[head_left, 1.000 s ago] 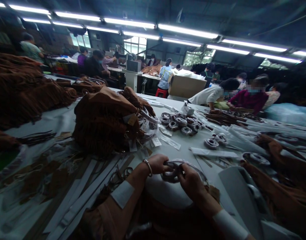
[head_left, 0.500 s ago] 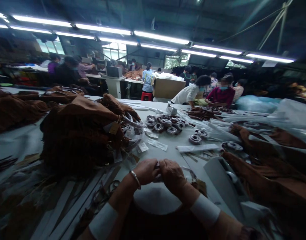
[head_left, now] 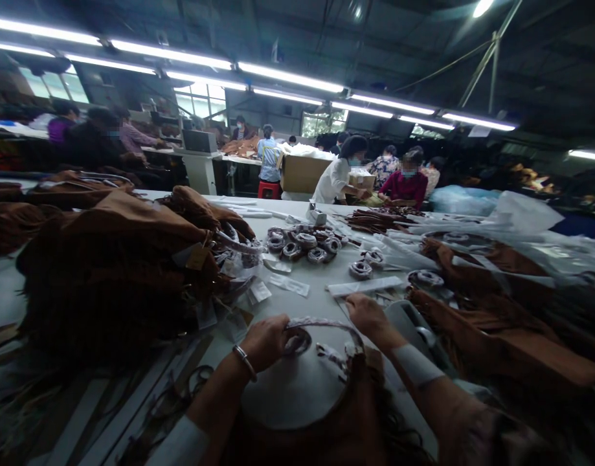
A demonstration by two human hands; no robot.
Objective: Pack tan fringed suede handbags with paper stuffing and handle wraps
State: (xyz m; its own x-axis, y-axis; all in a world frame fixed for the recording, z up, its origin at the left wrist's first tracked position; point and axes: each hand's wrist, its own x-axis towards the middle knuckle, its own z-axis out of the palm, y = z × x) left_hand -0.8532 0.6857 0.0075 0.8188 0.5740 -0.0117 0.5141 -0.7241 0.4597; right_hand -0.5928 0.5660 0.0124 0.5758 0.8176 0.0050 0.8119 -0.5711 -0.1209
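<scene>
My left hand (head_left: 265, 342) is closed on a plastic-wrapped strap (head_left: 326, 323) that arcs over to a brown bag (head_left: 326, 437) in front of me. A coiled part of the strap hangs beside the fingers. My right hand (head_left: 370, 318) is away from the strap, its fingers bunched by the near edge of a flat white strip (head_left: 365, 285); whether they pinch anything is hidden. A brown paper tag (head_left: 373, 362) hangs by the bag's right side. A pale rounded area (head_left: 287, 398) shows below the strap.
A tall pile of brown fringed bags (head_left: 117, 259) stands at left. Several wrapped coils (head_left: 307, 241) lie mid-table. A grey tape dispenser-like object (head_left: 414, 323) is right of my hand, beside more brown bags (head_left: 511, 336). Co-workers (head_left: 404, 184) work across the table (head_left: 321, 304).
My hands were together on the wrapped strap. My right hand has let go and moved forward and right to the white strip. The left keeps its hold; the view has turned right.
</scene>
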